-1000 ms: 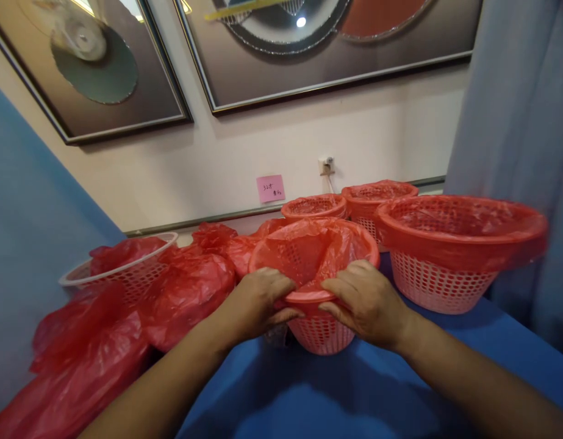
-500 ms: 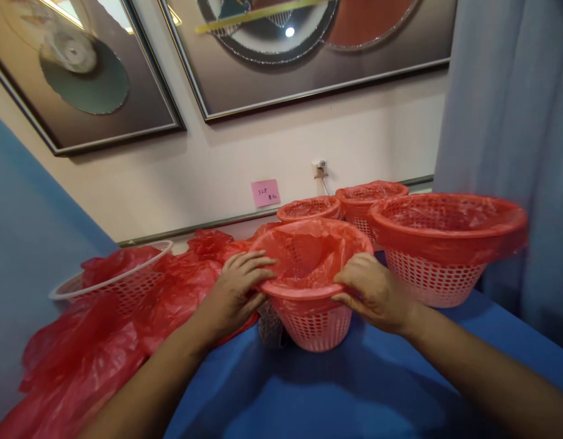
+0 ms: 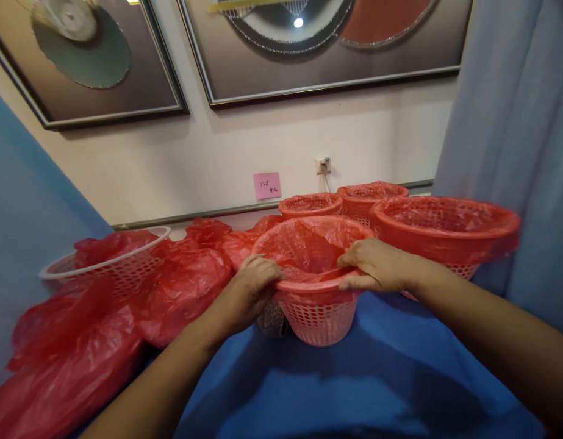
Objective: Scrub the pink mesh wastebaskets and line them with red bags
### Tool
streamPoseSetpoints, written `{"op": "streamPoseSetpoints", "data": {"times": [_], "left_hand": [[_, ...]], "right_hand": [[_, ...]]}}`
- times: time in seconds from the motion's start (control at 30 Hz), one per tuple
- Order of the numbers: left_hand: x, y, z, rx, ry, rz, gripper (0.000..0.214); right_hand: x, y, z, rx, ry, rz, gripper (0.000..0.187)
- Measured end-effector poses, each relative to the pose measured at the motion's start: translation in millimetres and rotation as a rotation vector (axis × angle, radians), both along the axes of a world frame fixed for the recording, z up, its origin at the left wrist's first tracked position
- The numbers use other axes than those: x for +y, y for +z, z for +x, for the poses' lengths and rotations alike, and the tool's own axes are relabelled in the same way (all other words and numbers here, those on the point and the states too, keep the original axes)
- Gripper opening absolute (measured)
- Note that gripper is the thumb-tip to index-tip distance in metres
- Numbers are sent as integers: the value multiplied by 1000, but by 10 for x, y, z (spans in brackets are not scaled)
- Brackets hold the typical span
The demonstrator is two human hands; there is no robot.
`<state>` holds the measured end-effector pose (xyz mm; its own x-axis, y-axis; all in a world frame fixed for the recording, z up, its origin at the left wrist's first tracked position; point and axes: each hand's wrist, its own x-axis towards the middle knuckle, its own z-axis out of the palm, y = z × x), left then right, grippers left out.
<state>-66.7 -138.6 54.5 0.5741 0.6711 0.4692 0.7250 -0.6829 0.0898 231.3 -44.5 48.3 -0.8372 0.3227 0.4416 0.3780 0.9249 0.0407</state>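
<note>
A pink perforated plastic basket [image 3: 321, 323] stands upright on the blue table, lined with a thin red plastic bag [image 3: 304, 244] whose edge is folded over the rim. My left hand [image 3: 258, 283] is closed over the left front of the rim, its fingers curled onto the bag and the basket edge. At the right front, my right hand [image 3: 375, 266] grips bag and rim together, fingers inside and thumb outside. Part of the basket's left rim is hidden behind my left hand. A small grey speckled object [image 3: 272, 320] sits just left of the basket, partly covered.
Several red-lined baskets stand behind and to the right, the largest a basket [image 3: 446, 244] beside my right forearm. Crumpled red plastic bags [image 3: 185, 286] lie on the left around a white-rimmed basket [image 3: 107, 268]. A pink note [image 3: 267, 185] and a socket [image 3: 323, 165] are on the wall.
My left fingers, stretched over the rim before, have curled in on it. My right hand has shifted slightly up and over the rim. The camera view has tilted a little.
</note>
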Motion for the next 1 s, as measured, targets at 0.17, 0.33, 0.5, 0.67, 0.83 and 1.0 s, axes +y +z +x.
{"op": "streamPoseSetpoints", "data": {"times": [0.17,0.33,0.5,0.67,0.83,1.0], "left_hand": [[47,14,-27,-24,36,-11,13],[85,-26,-82,-73,77,28,12],[201,-2,-234,-60,142,141,22],[107,-35,-43,-133,175,264,50],[-100,-143,356,-61,42,218,53],[10,-154,218,-26,95,264,28]], "right_hand": [[-128,-120,-17,22,-49,-29,58],[-142,-396,82,394,19,199,51],[-122,-684,72,593,-36,224,27],[-347,-586,-218,649,-36,231,13],[-559,-455,-505,625,-121,253,18],[-631,-316,-381,592,26,162,32]]}}
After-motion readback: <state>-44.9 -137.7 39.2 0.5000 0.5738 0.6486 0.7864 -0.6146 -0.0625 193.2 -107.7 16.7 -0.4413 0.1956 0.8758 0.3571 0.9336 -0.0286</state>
